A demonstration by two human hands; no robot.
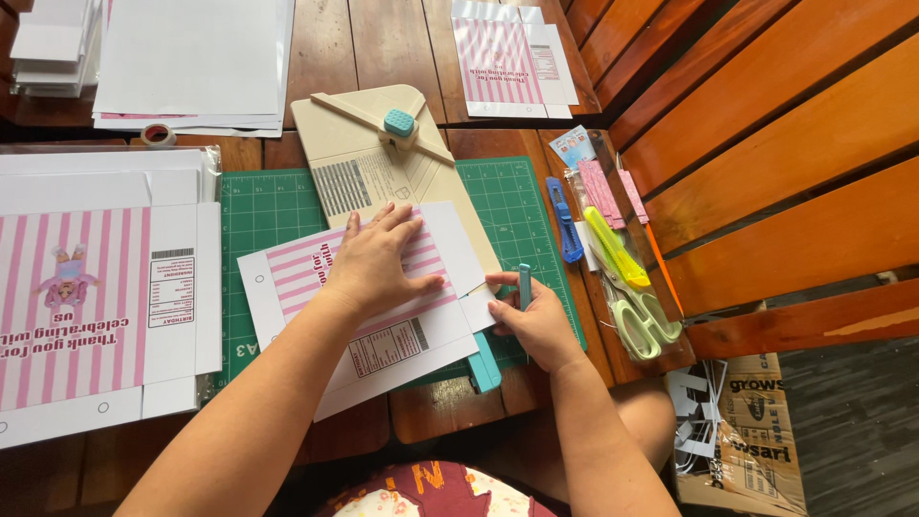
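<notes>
My left hand [375, 260] lies flat, fingers spread, on a printed sheet with pink and white stripes [436, 249]. The sheet rests across a beige scoring board [359, 144] that sits on a green cutting mat [258, 215]. My right hand [534, 321] grips a slim teal scoring tool [524, 284] upright at the sheet's right edge. A teal blade guide [399, 123] sits on the board's diagonal arm. A teal strip [484, 366] pokes out below the sheet.
A larger pink-striped printed sheet [86, 306] lies at left, white paper stacks [191, 62] and a tape roll [158, 135] behind. Another striped sheet [507, 57] is at the back. Green scissors [637, 316], a blue cutter [565, 220] and a yellow tool [617, 251] lie at right. A cardboard box [742, 436] stands on the floor.
</notes>
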